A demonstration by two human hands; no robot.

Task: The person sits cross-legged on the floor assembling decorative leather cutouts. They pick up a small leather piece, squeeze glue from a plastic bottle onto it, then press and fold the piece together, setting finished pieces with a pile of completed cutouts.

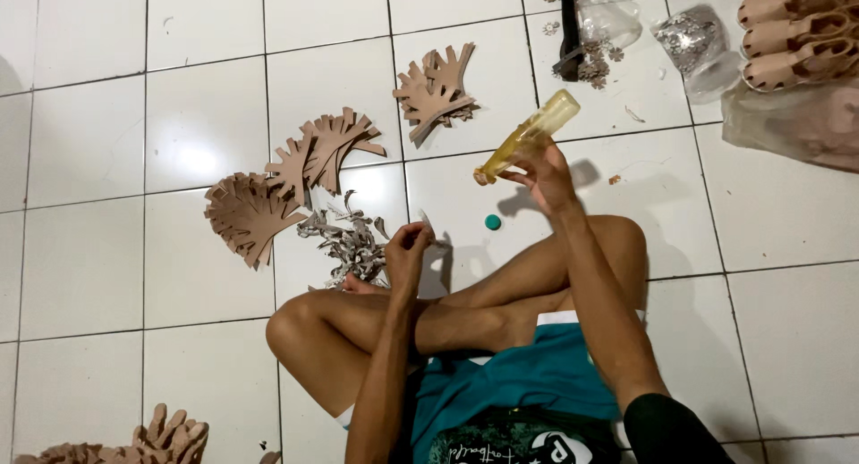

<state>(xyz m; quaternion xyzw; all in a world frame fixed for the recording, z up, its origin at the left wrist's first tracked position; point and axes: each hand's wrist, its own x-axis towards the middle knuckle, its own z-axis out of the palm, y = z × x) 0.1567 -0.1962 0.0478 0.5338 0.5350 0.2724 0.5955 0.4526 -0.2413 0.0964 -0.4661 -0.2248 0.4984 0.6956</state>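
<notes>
Watching from here, I see the right hand (548,179) closed around a yellowish glue bottle (528,136), tipped nozzle-down above the tiled floor (89,249), its teal cap (493,221) lying off just below. The left hand (407,249) pinches a small pale piece (428,224) beside the grey scraps (351,242). I judge glue could drip onto the tile or leg, since the open bottle slants downward
</notes>
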